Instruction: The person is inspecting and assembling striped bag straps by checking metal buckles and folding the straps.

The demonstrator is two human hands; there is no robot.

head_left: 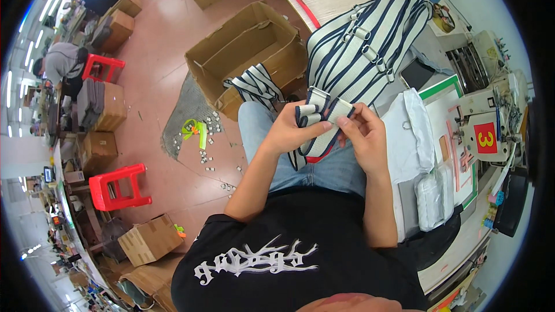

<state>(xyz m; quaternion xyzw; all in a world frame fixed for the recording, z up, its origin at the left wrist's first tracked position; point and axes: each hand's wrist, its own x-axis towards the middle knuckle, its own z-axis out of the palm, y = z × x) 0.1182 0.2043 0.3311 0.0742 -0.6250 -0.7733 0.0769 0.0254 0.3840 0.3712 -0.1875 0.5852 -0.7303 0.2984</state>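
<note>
My left hand (293, 130) is closed around folded loops of a white webbing strap (341, 108) with navy edges. My right hand (364, 136) pinches the strap's flat end between thumb and fingers. Part of the webbing hangs down over my lap, above the blue jeans. Just beyond my hands, a thick bundle of matching straps (335, 58) lies across the table, with several metal buckles (370, 53) on it. More striped webbing (258, 85) drapes over the near side of an open cardboard box (211, 60).
To the right stand a sewing machine (488, 117), a dark phone (417, 73) and white plastic packages (435, 199). Small metal pieces are scattered on the floor by a yellow-green ribbon (202, 136). On the left are a red stool (118, 188), cartons (151, 240) and a person bending (62, 60).
</note>
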